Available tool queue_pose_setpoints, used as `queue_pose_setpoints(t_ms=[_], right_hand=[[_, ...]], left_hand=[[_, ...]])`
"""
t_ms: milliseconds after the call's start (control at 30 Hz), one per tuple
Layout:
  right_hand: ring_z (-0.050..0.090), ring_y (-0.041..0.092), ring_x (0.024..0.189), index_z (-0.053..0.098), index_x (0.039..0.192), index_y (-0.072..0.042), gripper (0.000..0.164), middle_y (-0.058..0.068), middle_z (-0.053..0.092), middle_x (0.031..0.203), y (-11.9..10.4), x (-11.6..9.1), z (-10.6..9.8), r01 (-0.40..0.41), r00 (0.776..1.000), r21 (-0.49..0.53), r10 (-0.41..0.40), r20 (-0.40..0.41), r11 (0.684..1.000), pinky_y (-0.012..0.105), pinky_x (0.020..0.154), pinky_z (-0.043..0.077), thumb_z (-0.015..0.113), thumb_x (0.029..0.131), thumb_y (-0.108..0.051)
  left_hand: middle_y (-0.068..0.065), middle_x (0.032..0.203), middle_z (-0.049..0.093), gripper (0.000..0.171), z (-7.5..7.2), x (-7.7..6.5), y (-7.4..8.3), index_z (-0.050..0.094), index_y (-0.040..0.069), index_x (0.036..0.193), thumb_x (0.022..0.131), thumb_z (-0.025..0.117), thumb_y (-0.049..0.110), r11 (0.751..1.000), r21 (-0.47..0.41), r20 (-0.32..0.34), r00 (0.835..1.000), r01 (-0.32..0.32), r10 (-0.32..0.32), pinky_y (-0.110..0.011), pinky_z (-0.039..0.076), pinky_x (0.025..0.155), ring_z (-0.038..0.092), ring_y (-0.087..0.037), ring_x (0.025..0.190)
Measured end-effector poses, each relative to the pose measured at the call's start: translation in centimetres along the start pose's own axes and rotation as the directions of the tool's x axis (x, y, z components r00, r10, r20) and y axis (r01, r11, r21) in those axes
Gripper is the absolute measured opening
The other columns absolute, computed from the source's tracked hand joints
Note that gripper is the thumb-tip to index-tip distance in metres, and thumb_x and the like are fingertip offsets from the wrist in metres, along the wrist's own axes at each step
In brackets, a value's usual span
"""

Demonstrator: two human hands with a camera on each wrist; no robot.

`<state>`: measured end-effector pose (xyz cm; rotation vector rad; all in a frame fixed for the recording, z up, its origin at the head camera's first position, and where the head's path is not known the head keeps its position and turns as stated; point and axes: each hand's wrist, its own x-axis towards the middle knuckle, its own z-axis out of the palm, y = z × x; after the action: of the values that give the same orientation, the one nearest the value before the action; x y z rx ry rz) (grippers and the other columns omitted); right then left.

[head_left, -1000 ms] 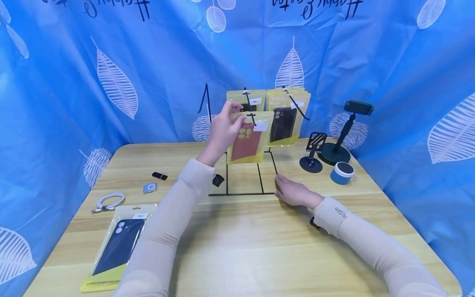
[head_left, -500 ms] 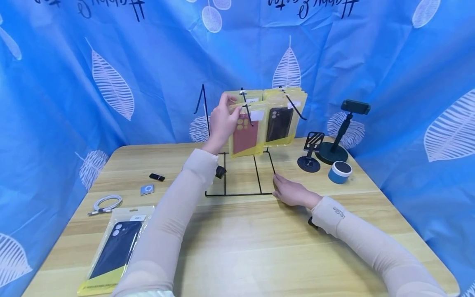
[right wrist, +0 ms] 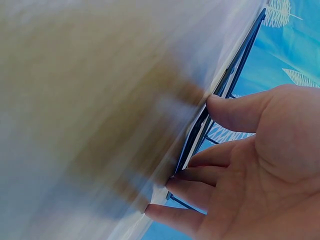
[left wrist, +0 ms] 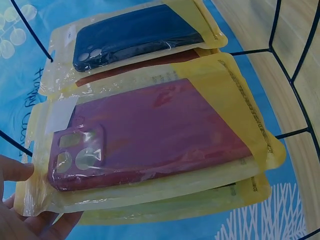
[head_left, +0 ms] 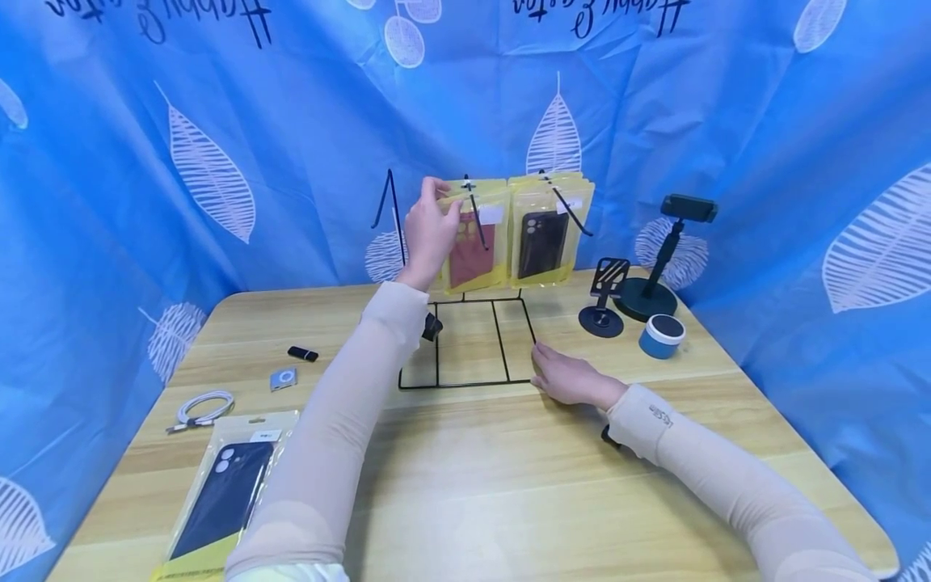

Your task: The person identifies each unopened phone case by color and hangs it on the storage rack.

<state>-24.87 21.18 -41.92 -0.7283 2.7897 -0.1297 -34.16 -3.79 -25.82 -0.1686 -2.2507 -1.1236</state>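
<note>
In the head view my left hand [head_left: 429, 234] pinches the top left edge of a yellow-clear bag holding a red phone case [head_left: 471, 257]. The left wrist view shows thumb and fingers on the edge of this bagged case [left wrist: 150, 132], near a hook. The bag is on the middle hook [head_left: 476, 218] of a black wire display rack [head_left: 465, 385], in front of another bag. My right hand [head_left: 570, 377] holds the rack base's front right corner; its thumb and fingertips meet the wire [right wrist: 192, 137] in the right wrist view.
Bagged dark phone cases [head_left: 544, 242] hang on the right hook; the left hook [head_left: 381, 198] is bare. A bagged phone case [head_left: 225, 493], white cable [head_left: 207, 408], small square player [head_left: 284, 378] and black stick [head_left: 302, 353] lie left. Phone stands [head_left: 602, 319] and a blue speaker [head_left: 662, 336] stand right.
My left hand has pushed the bagged red phone case back along the middle hook, closer to the bag behind it. My right hand stays on the rack's corner. The head view has shifted slightly.
</note>
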Motion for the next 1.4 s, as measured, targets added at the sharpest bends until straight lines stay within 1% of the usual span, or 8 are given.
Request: queue_pose_setpoints(t_ms=[433, 667, 767, 867, 933, 1000, 1133, 1400], right_hand=[[0.029, 0.041, 0.147, 0.024, 0.153, 0.009, 0.065, 0.027, 0.020, 0.162, -0.2, 0.2, -0.2, 0.006, 1.000, 0.002, -0.006, 0.004, 1.000, 0.053, 0.118, 0.033, 0.047, 0.105, -0.030], [0.028, 0.041, 0.148, 0.023, 0.153, 0.008, 0.065, 0.026, 0.019, 0.162, 0.0, 0.2, -0.3, 0.002, 1.000, 0.002, -0.002, -0.001, 1.000, 0.053, 0.119, 0.031, 0.046, 0.106, -0.029], [0.027, 0.041, 0.148, 0.022, 0.154, 0.008, 0.065, 0.027, 0.018, 0.162, 0.0, 0.3, -0.3, 0.003, 1.000, 0.018, -0.003, 0.001, 1.000, 0.053, 0.119, 0.030, 0.046, 0.106, -0.029], [0.027, 0.041, 0.148, 0.022, 0.154, 0.008, 0.066, 0.027, 0.018, 0.162, 0.0, 0.2, -0.2, 0.007, 1.000, 0.021, -0.007, 0.006, 1.000, 0.054, 0.119, 0.031, 0.046, 0.106, -0.029], [0.027, 0.041, 0.148, 0.021, 0.154, 0.009, 0.066, 0.027, 0.017, 0.162, 0.0, 0.1, -0.1, 0.004, 1.000, 0.031, -0.004, 0.011, 1.000, 0.054, 0.119, 0.031, 0.046, 0.105, -0.029], [0.027, 0.042, 0.148, 0.021, 0.154, 0.009, 0.066, 0.027, 0.017, 0.162, 0.1, -0.1, -0.1, 0.001, 1.000, 0.035, -0.001, 0.011, 0.999, 0.054, 0.118, 0.031, 0.046, 0.105, -0.029], [0.026, 0.042, 0.148, 0.021, 0.154, 0.009, 0.065, 0.027, 0.016, 0.162, 0.5, -0.4, -0.1, -0.009, 1.000, 0.041, 0.009, 0.009, 0.999, 0.055, 0.119, 0.029, 0.045, 0.106, -0.028], [0.024, 0.043, 0.148, 0.020, 0.153, 0.010, 0.066, 0.028, 0.015, 0.162, 0.7, -0.4, -0.5, -0.017, 1.000, 0.047, 0.017, 0.016, 0.999, 0.055, 0.120, 0.028, 0.045, 0.106, -0.029]], left_hand=[[-0.009, 0.122, 0.066, 0.038, -1.3, 0.6, -0.1, 0.051, 0.011, 0.130, 0.100, 0.059, 0.032, 0.988, 0.151, 0.026, 0.999, -0.046, 0.042, -0.031, 0.038, 0.053, 0.050, -0.020, 0.060], [-0.013, 0.134, 0.055, 0.049, -3.9, -1.7, -0.4, 0.045, 0.006, 0.140, 0.100, 0.058, 0.030, 0.947, 0.285, 0.013, 0.988, -0.151, 0.154, -0.038, 0.054, 0.076, 0.062, -0.026, 0.101], [-0.015, 0.138, 0.052, 0.050, -5.7, -4.4, -0.9, 0.046, 0.004, 0.140, 0.098, 0.061, 0.026, 0.905, 0.322, 0.056, 0.960, -0.279, 0.275, -0.041, 0.055, 0.088, 0.060, -0.030, 0.113], [-0.018, 0.133, 0.057, 0.049, -8.1, -8.0, -1.7, 0.049, 0.001, 0.138, 0.096, 0.064, 0.021, 0.825, 0.340, 0.173, 0.892, -0.452, 0.417, -0.044, 0.054, 0.095, 0.060, -0.033, 0.117], [-0.017, 0.126, 0.062, 0.045, -9.9, -10.2, -2.4, 0.053, 0.000, 0.134, 0.094, 0.066, 0.018, 0.776, 0.339, 0.266, 0.845, -0.532, 0.463, -0.046, 0.054, 0.096, 0.062, -0.033, 0.112], [-0.015, 0.120, 0.066, 0.041, -12.0, -12.2, -3.0, 0.057, 0.001, 0.129, 0.093, 0.068, 0.017, 0.762, 0.338, 0.366, 0.823, -0.552, 0.434, -0.046, 0.055, 0.094, 0.064, -0.033, 0.109], [-0.011, 0.115, 0.068, 0.031, -15.9, -14.6, -4.8, 0.063, 0.005, 0.120, 0.092, 0.070, 0.015, 0.788, 0.385, 0.519, 0.819, -0.480, 0.245, -0.047, 0.055, 0.091, 0.066, -0.031, 0.105], [-0.012, 0.111, 0.071, 0.027, -20.1, -17.5, -8.6, 0.067, 0.004, 0.116, 0.092, 0.070, 0.014, 0.818, 0.444, 0.628, 0.778, -0.365, 0.007, -0.050, 0.056, 0.084, 0.068, -0.032, 0.098]])
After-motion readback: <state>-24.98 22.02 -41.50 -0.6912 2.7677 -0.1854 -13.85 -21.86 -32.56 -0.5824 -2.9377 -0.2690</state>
